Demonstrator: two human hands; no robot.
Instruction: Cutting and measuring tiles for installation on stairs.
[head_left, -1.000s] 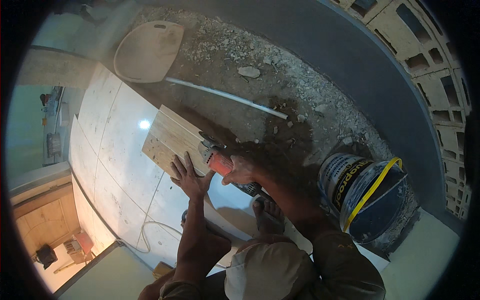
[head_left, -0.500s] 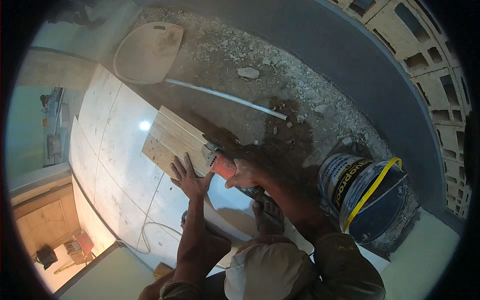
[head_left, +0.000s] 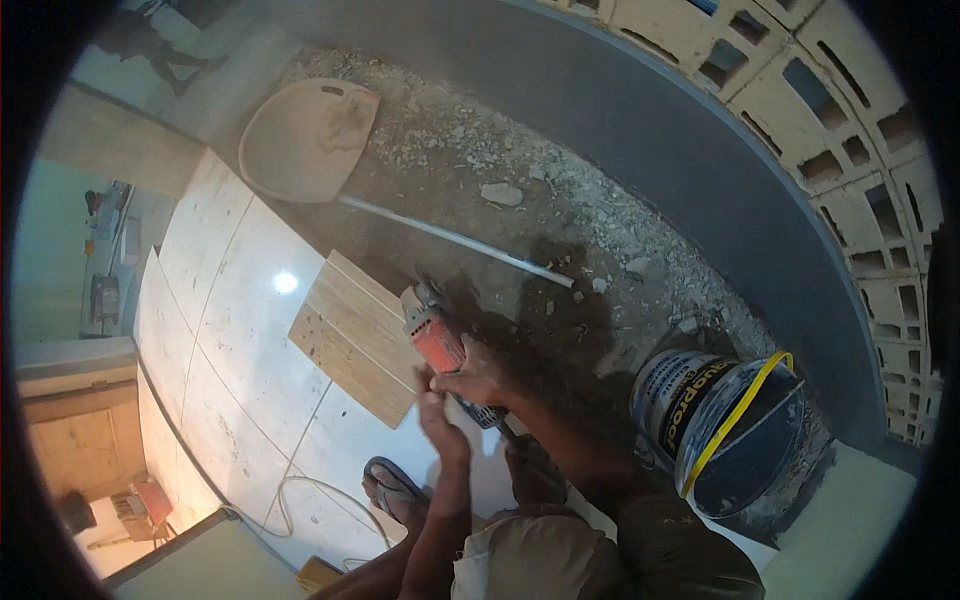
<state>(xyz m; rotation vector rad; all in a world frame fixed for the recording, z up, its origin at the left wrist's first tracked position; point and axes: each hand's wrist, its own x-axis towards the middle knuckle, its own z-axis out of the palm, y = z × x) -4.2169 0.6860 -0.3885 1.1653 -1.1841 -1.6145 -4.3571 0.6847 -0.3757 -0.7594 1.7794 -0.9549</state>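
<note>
An angle grinder [head_left: 437,343] with a red body and a dark rear end is in my right hand [head_left: 478,377], whose fingers wrap round the body. Against the grinder's left side, just below the right hand's fingers, my left hand [head_left: 443,425] has its fingers bent onto it; their tips are partly hidden. A wood-look tile [head_left: 355,330] with light lengthwise stripes lies on the white floor tiles [head_left: 235,290], its right edge beside the grinder. The grinder's head is just off that edge, over dirt, and its disc is hard to make out.
A dusty shallow basin [head_left: 300,140] and a pale straight bar [head_left: 460,240] lie on the rubble-strewn dirt [head_left: 590,220]. At right stands a bucket [head_left: 690,405] with a yellow-edged rim. A white cord [head_left: 290,500] curls near my sandalled foot [head_left: 395,490]. A grey wall [head_left: 640,110] borders the dirt.
My left hand has left the wood-look tile and come to the grinder. The grinder's head has lifted off the tile's edge and tilted more upright. The view has shifted slightly.
</note>
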